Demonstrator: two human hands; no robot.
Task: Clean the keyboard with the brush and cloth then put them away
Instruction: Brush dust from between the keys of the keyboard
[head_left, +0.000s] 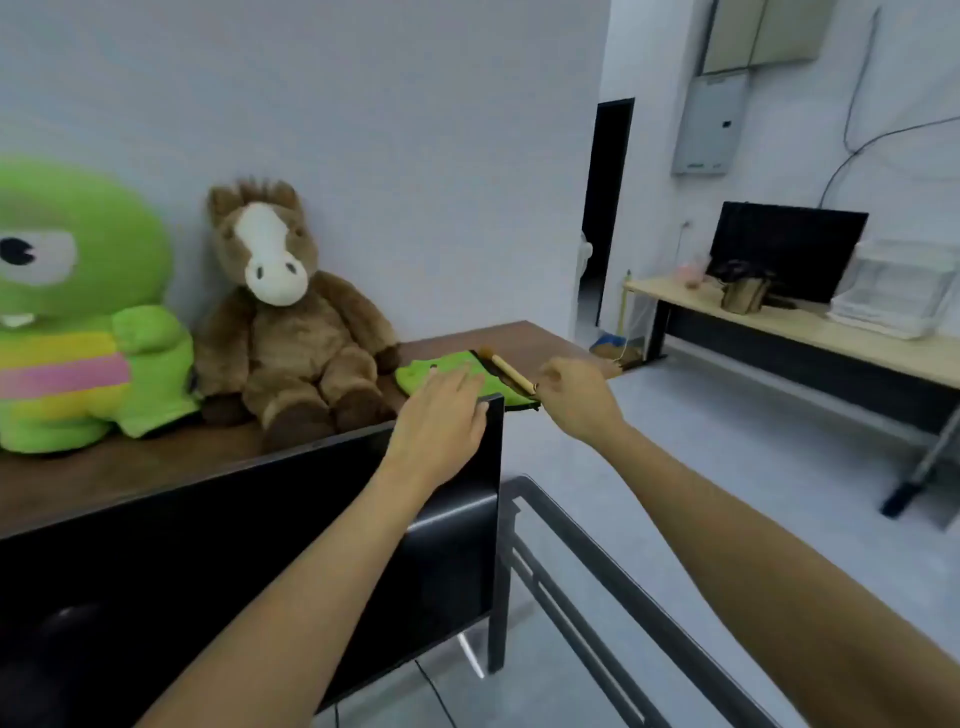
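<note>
Green cloth (447, 376) lies at the far right corner of the brown bench (156, 467), just behind the top edge of a black monitor (260, 545), and part of it appears to overhang the bench's right edge. A wooden-handled brush (506, 371) rests on the cloth's right side, bristles pointing away. That overhang is the risk: a careless tug could slide both off onto the floor, or a forearm could knock the monitor. The left hand (441, 415) lies flat and open, fingers on the near part of the cloth. The right hand (576, 395) is loosely curled just right of the brush handle's near end; whether it pinches the handle I cannot tell. No keyboard is in view.
</note>
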